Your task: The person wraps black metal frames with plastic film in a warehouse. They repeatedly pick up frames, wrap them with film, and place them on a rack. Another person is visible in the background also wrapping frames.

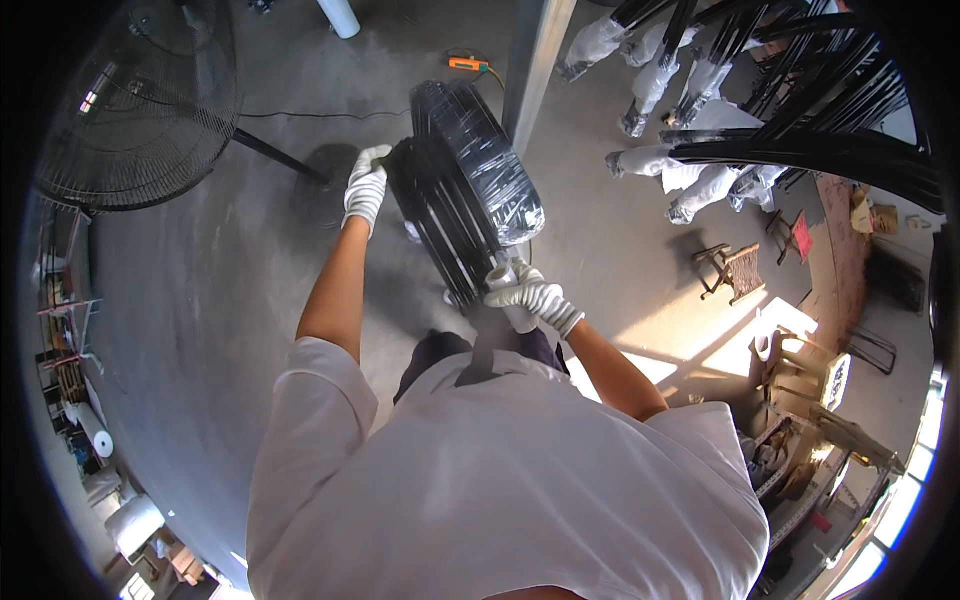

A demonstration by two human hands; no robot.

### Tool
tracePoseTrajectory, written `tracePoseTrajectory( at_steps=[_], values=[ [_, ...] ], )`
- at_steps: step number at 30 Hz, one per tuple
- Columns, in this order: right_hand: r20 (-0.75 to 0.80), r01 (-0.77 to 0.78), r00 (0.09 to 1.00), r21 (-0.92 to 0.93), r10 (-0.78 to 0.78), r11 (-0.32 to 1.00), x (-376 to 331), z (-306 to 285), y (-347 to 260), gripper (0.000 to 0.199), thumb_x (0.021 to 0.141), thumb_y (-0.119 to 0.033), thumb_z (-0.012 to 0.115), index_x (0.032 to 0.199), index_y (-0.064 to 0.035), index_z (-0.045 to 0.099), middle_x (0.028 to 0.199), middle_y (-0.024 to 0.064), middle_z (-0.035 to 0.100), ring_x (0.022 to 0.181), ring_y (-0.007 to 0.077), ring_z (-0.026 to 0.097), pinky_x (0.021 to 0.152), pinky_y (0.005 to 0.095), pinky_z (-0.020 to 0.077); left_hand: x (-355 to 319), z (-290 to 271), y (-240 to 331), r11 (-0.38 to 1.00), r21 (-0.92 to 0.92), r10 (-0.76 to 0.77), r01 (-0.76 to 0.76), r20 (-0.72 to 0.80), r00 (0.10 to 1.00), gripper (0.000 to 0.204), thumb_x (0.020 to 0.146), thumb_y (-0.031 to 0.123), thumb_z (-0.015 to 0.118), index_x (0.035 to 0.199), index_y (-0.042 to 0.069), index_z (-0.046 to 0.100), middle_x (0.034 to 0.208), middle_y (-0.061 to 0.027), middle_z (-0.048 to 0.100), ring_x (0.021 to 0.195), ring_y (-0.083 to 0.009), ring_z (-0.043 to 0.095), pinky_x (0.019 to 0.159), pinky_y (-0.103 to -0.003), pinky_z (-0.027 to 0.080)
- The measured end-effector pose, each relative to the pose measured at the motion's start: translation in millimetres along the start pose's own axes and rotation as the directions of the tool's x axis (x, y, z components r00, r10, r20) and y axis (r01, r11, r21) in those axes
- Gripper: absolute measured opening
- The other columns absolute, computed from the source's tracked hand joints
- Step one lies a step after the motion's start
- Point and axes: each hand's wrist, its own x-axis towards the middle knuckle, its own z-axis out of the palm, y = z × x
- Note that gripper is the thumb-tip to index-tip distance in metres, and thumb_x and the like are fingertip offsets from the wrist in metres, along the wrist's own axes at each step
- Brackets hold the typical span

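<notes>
In front of me is a bundle of long black strips (442, 218), tilted with its far end toward the left. My left hand (366, 190), in a white striped glove, is closed around that far end. A roll of stretch film (520, 318) with a pale core is in my gloved right hand (537, 297), beside the bundle's near end. Its fingers curl around the roll, which partly hides them. Just beyond the strips, a black bundle wrapped in shiny clear film (487, 165) lies close alongside. What supports the strips is hidden.
At the left stands a large pedestal fan (140, 120), its cable running across the floor. A post (535, 75) rises beyond the wrapped bundle, near an orange power strip (467, 64). Black lengths with film-wrapped ends (790, 150) crowd the far right, near folding stools (735, 272).
</notes>
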Motion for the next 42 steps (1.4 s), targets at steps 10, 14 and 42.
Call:
tracePoseTrajectory(
  at_steps=[10,14,42],
  values=[
    [-0.108,0.077,0.990,-0.112,-0.089,0.991,-12,12,-2,0.074,0.052,-0.016,0.082,0.112,0.0030,0.042,0.086,0.0032,0.058,0.082,0.0133,0.054,0.079,0.0255,0.0429,-117,50,31,0.474,-0.776,-0.665,0.417,-0.004,0.747,0.048,0.081,0.009,0.058,0.124,0.011,0.038,0.123,-0.0086,0.044,0.114,-0.0176,0.040,0.096,-0.027,0.033],
    [-0.233,0.161,0.964,0.130,-0.128,0.978,-28,17,-4,0.056,0.060,-0.022,0.080,0.103,-0.0032,0.050,0.084,0.0014,0.056,0.079,0.0108,0.052,0.073,0.0247,0.0437,-178,29,79,0.859,-0.420,-0.290,0.292,0.072,0.954,0.030,0.082,0.004,0.055,0.112,0.008,0.049,0.107,-0.0048,0.054,0.099,-0.0149,0.050,0.089,-0.026,0.040],
    [-0.025,0.427,0.717,0.806,-0.697,0.411,-114,145,16,0.056,0.060,-0.018,0.074,0.108,-0.0042,0.049,0.120,0.0208,0.044,0.096,0.0263,0.052,0.058,0.0295,0.0440,-337,-47,176,0.823,-0.568,0.029,0.021,0.079,0.996,0.015,0.070,-0.005,0.064,0.082,0.003,0.060,0.080,-0.0033,0.061,0.080,-0.0130,0.057,0.073,-0.025,0.047]
  ],
)
